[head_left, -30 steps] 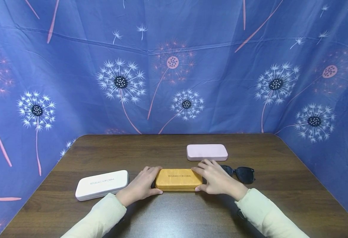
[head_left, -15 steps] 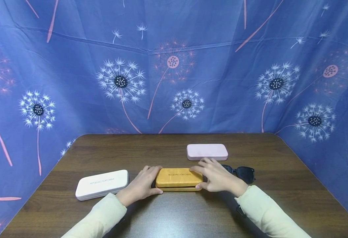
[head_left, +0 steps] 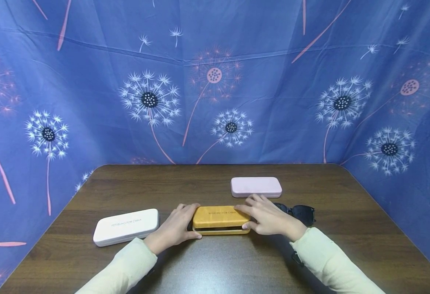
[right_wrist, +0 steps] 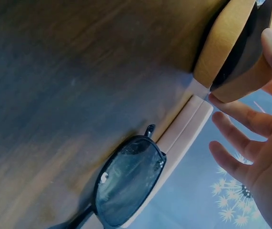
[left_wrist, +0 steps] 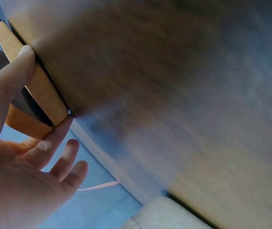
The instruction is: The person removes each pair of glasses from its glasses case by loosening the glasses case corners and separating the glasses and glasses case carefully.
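Observation:
A yellow glasses case [head_left: 220, 217] lies mid-table in the head view, its lid raised a little so that a dark gap shows along the front. My left hand [head_left: 175, 228] grips its left end; in the left wrist view the thumb [left_wrist: 25, 51] presses the base [left_wrist: 45, 90]. At the other end, my right hand [head_left: 270, 217] holds the lid. The right wrist view has that thumb [right_wrist: 270, 40] at the lid's edge, with the gap open beside it. What lies inside the case cannot be made out.
Left of the yellow case stands a closed white glasses case [head_left: 127, 228]. A closed pink case [head_left: 256, 186] sits behind, to the right. Dark sunglasses [head_left: 303, 214] lie beside the right hand. Another dark object [head_left: 297, 259] is partly hidden by the right sleeve.
The yellow case's lid has gone from closed to slightly raised at the front, the right thumb rising with it. My left hand has stayed in place.

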`<state>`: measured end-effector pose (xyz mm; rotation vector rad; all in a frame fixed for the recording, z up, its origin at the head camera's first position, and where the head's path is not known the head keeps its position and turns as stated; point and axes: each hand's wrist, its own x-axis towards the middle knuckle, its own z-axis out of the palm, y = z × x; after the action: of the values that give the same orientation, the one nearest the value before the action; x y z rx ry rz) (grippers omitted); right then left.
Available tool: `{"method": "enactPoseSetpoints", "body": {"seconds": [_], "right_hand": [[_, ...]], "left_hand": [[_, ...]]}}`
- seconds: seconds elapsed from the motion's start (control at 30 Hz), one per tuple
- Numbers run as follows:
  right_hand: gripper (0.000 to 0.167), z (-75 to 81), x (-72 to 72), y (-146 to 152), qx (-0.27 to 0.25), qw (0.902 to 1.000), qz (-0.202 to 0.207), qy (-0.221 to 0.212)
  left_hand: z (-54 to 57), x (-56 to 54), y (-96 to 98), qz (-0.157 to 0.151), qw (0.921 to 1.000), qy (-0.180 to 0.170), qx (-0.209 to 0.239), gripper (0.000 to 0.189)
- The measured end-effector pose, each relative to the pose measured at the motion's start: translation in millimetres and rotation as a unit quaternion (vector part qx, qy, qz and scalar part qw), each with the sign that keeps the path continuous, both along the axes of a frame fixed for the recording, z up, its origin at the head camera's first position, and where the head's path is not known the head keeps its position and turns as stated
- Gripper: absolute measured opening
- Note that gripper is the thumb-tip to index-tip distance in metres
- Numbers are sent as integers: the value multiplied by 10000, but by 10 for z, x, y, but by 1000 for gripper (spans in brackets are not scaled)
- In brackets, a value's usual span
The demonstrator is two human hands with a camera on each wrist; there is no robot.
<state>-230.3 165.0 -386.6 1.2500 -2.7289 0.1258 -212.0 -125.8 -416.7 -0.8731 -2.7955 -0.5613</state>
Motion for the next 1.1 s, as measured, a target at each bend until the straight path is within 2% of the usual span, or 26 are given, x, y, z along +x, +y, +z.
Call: {"method": "enactPoseSetpoints", "body": {"seconds": [0.27, 0.43, 0.9, 1.1], "right_hand": [[49, 62, -3, -13, 199, 9997, 93, 132], [48, 87, -11, -18, 284, 9996, 92, -5], [42, 188, -127, -5, 285, 9956, 93, -888], [37, 228, -212, 13, 20, 9883, -163, -1519]], "left_hand": [[-7, 3, 12, 115, 9999, -68, 80, 79], [-10, -1, 16, 137, 9998, -85, 94, 79], [-6, -2, 31, 214, 9996, -66, 186, 83], [-20, -13, 52, 468, 9984, -196, 255, 87]]}}
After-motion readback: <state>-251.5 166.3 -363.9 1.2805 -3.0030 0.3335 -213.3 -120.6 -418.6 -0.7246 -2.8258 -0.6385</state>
